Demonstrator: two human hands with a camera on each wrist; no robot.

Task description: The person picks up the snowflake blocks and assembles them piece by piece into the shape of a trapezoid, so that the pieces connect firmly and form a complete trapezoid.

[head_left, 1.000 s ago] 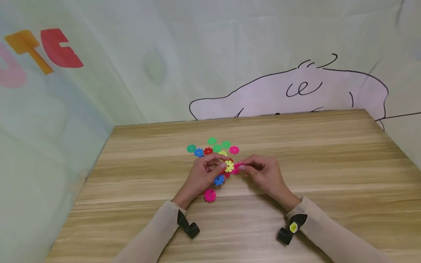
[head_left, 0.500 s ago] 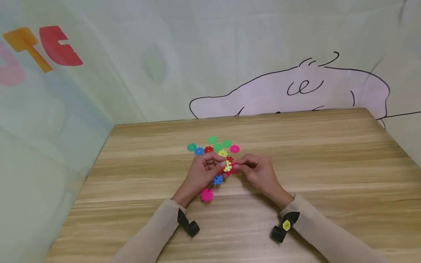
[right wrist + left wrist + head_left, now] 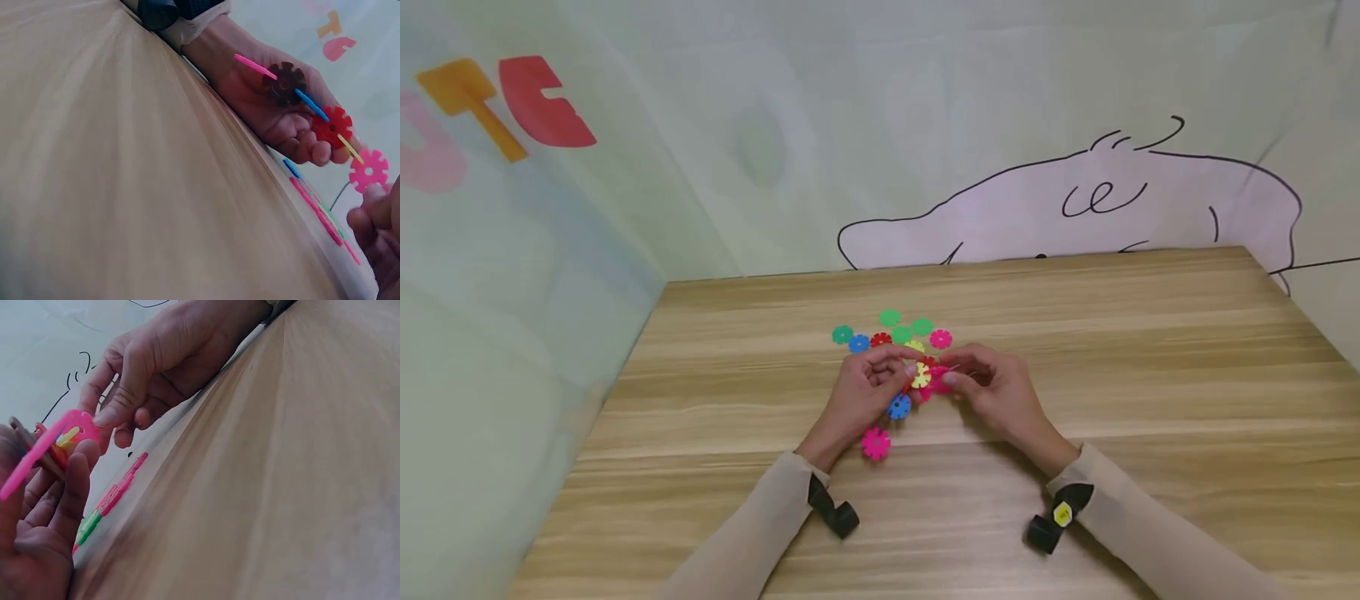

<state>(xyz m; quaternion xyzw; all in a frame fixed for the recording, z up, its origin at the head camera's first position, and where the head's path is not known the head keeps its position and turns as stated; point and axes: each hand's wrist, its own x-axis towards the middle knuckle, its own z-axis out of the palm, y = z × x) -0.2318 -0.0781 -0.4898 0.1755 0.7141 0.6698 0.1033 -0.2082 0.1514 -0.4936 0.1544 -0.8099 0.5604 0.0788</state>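
Note:
My left hand (image 3: 867, 393) grips a chain of slotted plastic discs above the table. In the right wrist view the chain runs from a pink disc (image 3: 255, 65) through a dark brown disc (image 3: 285, 84), a blue disc (image 3: 311, 105) and a red disc (image 3: 332, 127) to a yellow disc (image 3: 350, 149). Neighbouring discs stand crosswise to each other. At the far end, another pink disc (image 3: 369, 170) meets the yellow one's edge; how deep it sits cannot be told. My right hand (image 3: 1003, 396) pinches that pink disc between thumb and fingers.
Loose discs lie flat on the wooden table (image 3: 1120, 350) beyond the hands: several green, among them a green disc (image 3: 890, 317), plus a blue disc (image 3: 859, 342), a red disc (image 3: 881, 339) and a pink disc (image 3: 941, 338). A printed cloth (image 3: 760, 150) hangs behind the table.
My right hand has come slightly left toward the left hand, bringing its pink disc against the yellow disc. That pink disc now shows more of its face. My left hand has barely moved.

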